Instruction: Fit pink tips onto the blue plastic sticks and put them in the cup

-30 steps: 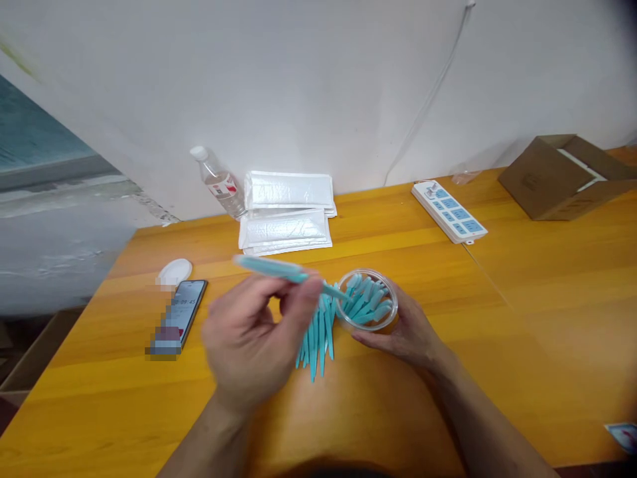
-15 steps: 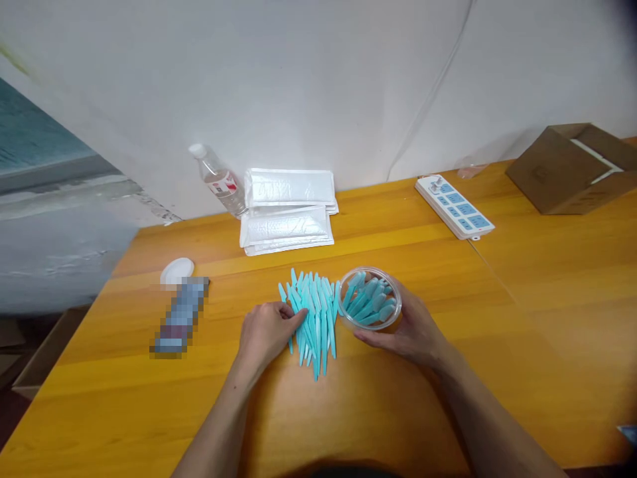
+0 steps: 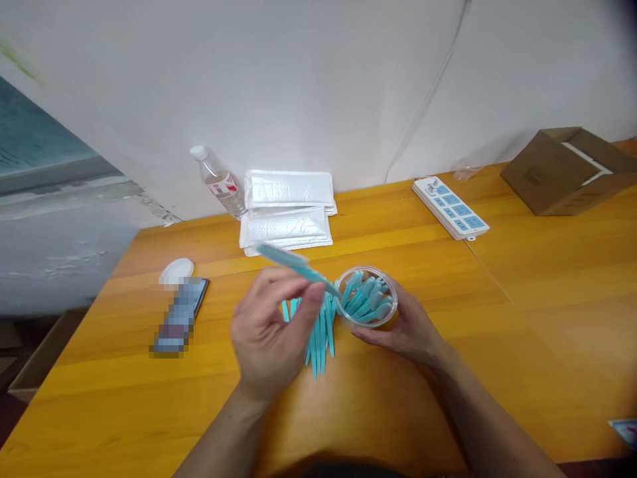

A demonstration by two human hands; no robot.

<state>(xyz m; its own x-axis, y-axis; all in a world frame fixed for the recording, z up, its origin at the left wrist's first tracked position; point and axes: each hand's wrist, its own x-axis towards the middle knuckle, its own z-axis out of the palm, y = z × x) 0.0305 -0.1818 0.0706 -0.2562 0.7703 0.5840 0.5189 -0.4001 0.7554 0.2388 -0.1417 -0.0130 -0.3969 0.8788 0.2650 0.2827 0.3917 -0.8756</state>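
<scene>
My left hand pinches a slim teal stick that looks like an eyebrow razor between thumb and fingers. It is raised above the table, its wide, pale-edged end up to the left and its thin end near the cup's rim. Beneath lies a loose pile of similar teal razors, partly hidden by this hand. My right hand is wrapped around a clear round plastic cup, tilted with its mouth towards me. Several teal razors stand inside it.
Silver padded pouches lie by the wall beside a leaning plastic bottle. On the left are a white round lid and a phone. A power strip and an open cardboard box sit at the back right.
My left hand has lifted from the pile with one teal razor in its fingers, slanted towards the cup. My right hand holds the cup in nearly the same place.
</scene>
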